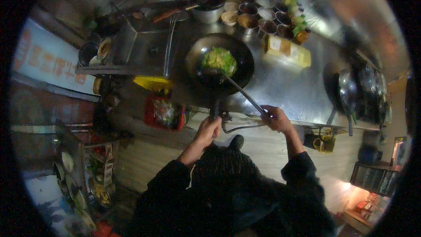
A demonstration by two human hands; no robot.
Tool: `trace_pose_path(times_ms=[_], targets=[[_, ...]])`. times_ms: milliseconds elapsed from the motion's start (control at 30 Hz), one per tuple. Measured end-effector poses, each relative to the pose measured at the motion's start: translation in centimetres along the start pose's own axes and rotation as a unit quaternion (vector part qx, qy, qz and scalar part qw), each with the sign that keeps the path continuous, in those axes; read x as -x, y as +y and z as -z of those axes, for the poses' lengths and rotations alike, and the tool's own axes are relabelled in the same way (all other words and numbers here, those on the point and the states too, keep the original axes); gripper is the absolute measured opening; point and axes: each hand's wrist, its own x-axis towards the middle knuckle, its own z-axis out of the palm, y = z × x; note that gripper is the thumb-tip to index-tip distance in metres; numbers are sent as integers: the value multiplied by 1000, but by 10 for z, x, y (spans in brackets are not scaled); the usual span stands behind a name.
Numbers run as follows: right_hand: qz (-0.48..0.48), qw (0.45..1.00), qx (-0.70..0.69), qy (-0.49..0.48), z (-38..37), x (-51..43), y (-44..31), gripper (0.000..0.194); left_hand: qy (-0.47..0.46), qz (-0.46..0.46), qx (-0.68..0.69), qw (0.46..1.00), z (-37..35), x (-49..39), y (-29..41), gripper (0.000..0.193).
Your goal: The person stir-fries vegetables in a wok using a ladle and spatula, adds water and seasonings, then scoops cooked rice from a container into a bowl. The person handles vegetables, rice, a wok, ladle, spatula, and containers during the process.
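Note:
A dark wok (245, 59) stands on the cooking counter in front of me, its handle (214, 107) pointing towards my body. Chopped green and pale food (219, 60) lies in it. My left hand (209, 131) is closed around the end of that handle. In my right hand (277, 118) is the metal handle of a long cooking utensil (243, 91), slanting down and left into the wok. Its head sits at the near edge of the food, too dark to tell whether it is a ladle or a turner.
Behind the wok are a metal pot (208, 14) and several seasoning containers (248, 20). A yellowish rectangular container (288, 52) stands to the right. More woks (345, 89) line the counter's right end. Left are a yellow dish (153, 83) and a red basket (149, 113). A hose (241, 127) runs along the front edge.

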Motion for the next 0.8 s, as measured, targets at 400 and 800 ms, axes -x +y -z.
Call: trace_pose_path(times_ms=[400,800], targets=[[-3,1000,12,19,-39,29,5,44,-24,-28,-18,999,1,10,1,43],[-57,965,-242,86,-10,-1,26,43,85,109,13,990,26,-20,-5,26]])
